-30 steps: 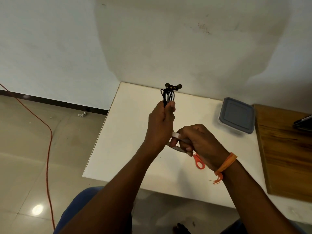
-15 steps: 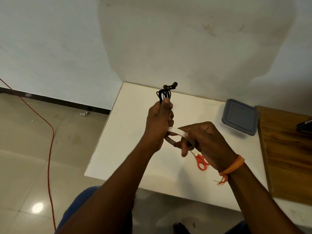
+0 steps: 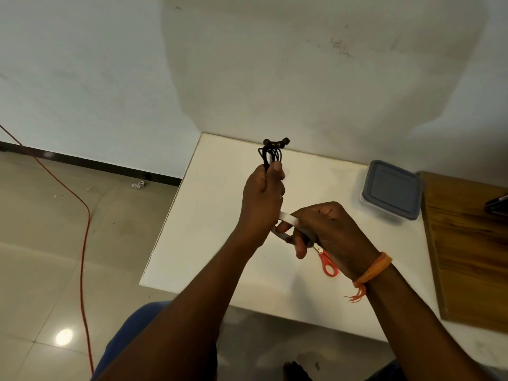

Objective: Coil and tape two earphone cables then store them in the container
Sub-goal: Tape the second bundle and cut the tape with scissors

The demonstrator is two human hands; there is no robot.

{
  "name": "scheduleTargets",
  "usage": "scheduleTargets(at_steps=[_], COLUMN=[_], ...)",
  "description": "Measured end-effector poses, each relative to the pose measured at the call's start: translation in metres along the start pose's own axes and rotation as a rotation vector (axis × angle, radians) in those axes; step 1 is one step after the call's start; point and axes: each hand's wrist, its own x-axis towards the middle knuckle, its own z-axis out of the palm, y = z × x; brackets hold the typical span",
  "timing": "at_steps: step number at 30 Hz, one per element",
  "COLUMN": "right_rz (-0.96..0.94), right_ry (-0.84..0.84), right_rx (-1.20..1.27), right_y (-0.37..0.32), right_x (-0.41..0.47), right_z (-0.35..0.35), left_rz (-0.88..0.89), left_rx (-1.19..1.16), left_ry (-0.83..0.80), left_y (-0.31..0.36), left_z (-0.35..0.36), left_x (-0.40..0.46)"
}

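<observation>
A: Start at the left hand (image 3: 263, 200). What is it doing?

B: Its fingers are curled tight around the coiled earphone cable (image 3: 270, 154), held upright above the white table (image 3: 209, 215); the black loops and both earbuds stick out past the thumb.

A: And the right hand (image 3: 327, 229)?

B: It grips the white tape roll (image 3: 288, 219), fingers curled through and round it, just beside the lower edge of the left hand. A short strip seems to run from the roll toward the left palm, though where it ends is hidden.

A: Moving outward from the hands?

B: The orange-handled scissors (image 3: 327, 264) lie on the table, partly under the right wrist. The grey-lidded container (image 3: 391, 189) sits to the right of the hands, near the wall, lid on. A wooden board (image 3: 467, 243) lies beyond the container. Only one earphone cable shows.

A: What could go wrong?

B: Probably the coil. If the left hand loosens while the tape is drawn across, the loops could spring apart. The tape may also fold onto itself or stick to the fingers, since both hands are occupied. And reaching for the scissors means freeing a hand, which risks losing tension on the strip.
</observation>
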Motion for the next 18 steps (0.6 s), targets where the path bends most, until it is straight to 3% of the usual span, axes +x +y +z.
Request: scheduleTargets(at_steps=[12,18], right_rz=[0.139,0.076], right_ry=[0.047,-0.016], right_rx=[-0.051,0.144], right_y=[0.0014,0.0002], right_x=[-0.0007,-0.0021], right_z=[0.0101,0.0062], left_rz=[0.151,0.114], left_rx=[0.269,0.18], left_ry=[-0.07,0.052], left_y=[-0.0095,-0.0067], left_z=[0.0084,0.0043], left_x=[-0.0086,-0.0012])
